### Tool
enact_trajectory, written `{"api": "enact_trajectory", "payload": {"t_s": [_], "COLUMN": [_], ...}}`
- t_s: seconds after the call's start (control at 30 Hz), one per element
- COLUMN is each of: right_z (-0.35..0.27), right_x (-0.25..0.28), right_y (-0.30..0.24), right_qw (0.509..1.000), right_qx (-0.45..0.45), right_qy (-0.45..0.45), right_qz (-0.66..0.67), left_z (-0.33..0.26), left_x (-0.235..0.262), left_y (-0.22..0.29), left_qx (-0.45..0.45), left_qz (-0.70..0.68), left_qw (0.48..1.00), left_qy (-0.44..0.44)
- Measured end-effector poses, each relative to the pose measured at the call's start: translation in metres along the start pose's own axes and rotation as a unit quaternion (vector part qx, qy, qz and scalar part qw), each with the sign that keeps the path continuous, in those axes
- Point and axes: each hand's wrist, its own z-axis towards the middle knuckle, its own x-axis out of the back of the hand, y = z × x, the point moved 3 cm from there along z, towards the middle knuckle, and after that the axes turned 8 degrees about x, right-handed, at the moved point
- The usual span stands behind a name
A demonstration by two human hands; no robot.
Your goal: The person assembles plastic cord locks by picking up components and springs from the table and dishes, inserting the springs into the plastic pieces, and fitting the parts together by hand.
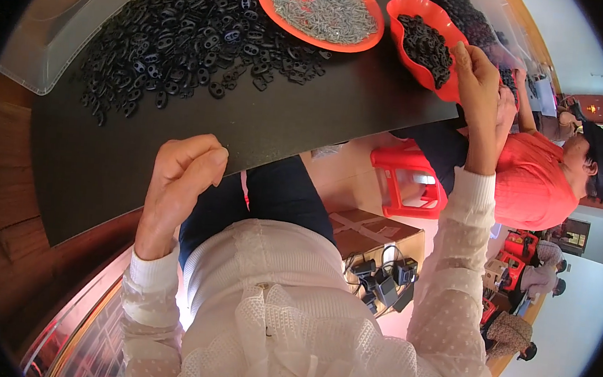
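My right hand grips the near rim of a red scalloped bowl filled with small black plastic rings, at the table's edge. My left hand is curled into a loose fist at the near edge of the black table mat; nothing shows between its fingers. A large heap of the same black rings is spread over the mat beyond my left hand. Between the heap and the bowl stands a round orange tray of small grey metal pieces.
A clear plastic bin lies beside the heap. Another person in a red shirt sits past my right arm, near a red plastic stool. A cardboard box and black adapters with cables sit on the floor.
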Motion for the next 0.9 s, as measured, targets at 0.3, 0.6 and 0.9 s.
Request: {"api": "enact_trajectory", "payload": {"t_s": [0.3,0.6,0.9], "right_z": [-0.066,-0.136,-0.105], "right_x": [-0.002,0.038,0.017], "right_y": [-0.191,-0.247,-0.283], "right_qw": [0.916,0.948,0.936], "right_qx": [0.279,0.185,0.169], "right_qy": [-0.134,-0.108,-0.070], "right_qz": [0.256,0.237,0.301], "left_z": [0.000,0.001,-0.002], "left_x": [-0.003,-0.005,-0.003], "left_y": [0.004,0.007,0.002], "left_qx": [0.006,0.005,0.006], "left_qz": [0.016,0.041,0.028], "left_qw": [1.000,0.999,0.999], "left_qy": [0.012,0.031,0.030]}}
